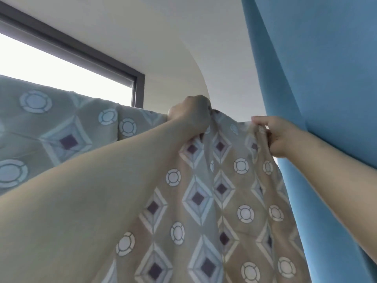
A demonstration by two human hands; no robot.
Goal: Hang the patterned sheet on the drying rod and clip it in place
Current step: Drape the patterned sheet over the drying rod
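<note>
The patterned sheet (206,197), beige and grey with diamonds and white circles, hangs draped from a top line that runs from the far left to the centre. The drying rod under it is hidden by the cloth. My left hand (189,115) grips a bunched fold at the sheet's top edge. A short way to the right, my right hand (275,135) pinches the sheet's upper right edge between thumb and fingers. The cloth sags slightly between the two hands. No clip is visible.
A blue curtain (316,82) hangs down the right side, close behind my right hand. A dark-framed window (138,88) with bright light is at the upper left. The white ceiling (163,37) curves overhead.
</note>
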